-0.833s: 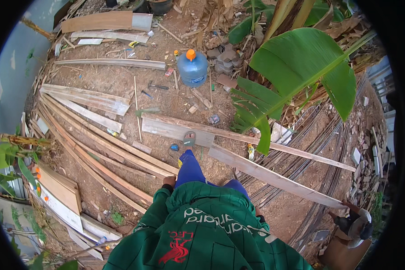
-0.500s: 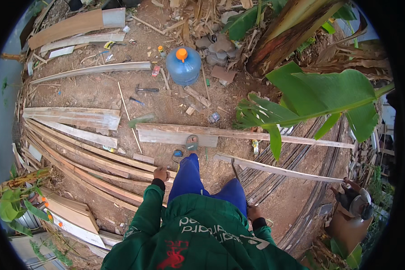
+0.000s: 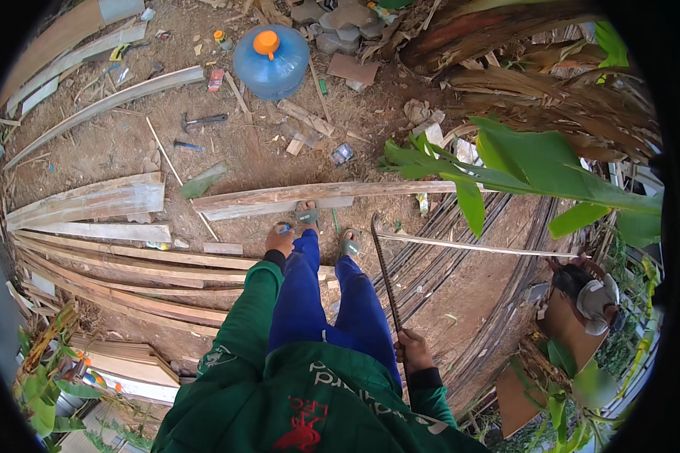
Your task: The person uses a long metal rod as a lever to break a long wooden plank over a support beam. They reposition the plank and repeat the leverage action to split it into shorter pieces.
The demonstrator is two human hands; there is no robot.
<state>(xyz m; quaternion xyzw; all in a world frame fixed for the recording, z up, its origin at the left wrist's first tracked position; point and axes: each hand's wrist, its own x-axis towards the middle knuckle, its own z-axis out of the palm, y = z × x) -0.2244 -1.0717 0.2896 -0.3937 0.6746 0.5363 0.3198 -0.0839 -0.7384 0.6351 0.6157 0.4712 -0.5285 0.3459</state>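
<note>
An orange-capped blue jug [image 3: 272,74] stands near grey stone pavers [image 3: 349,24].

The right fingers [image 3: 407,344] grip a thin, dark, hooked bar [image 3: 386,275].

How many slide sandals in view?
2: left slide sandal at the pale plank, right slide sandal near the hooked metal bar in the right hand. Any on the co-worker may be hidden.

Slats [image 3: 159,257] lie left of the feet [image 3: 307,216], the bar [image 3: 387,275] and rods [image 3: 512,298] right; beyond the plank [image 3: 279,195], the hammer [image 3: 205,119] lies left of the jug [image 3: 273,69]
</note>
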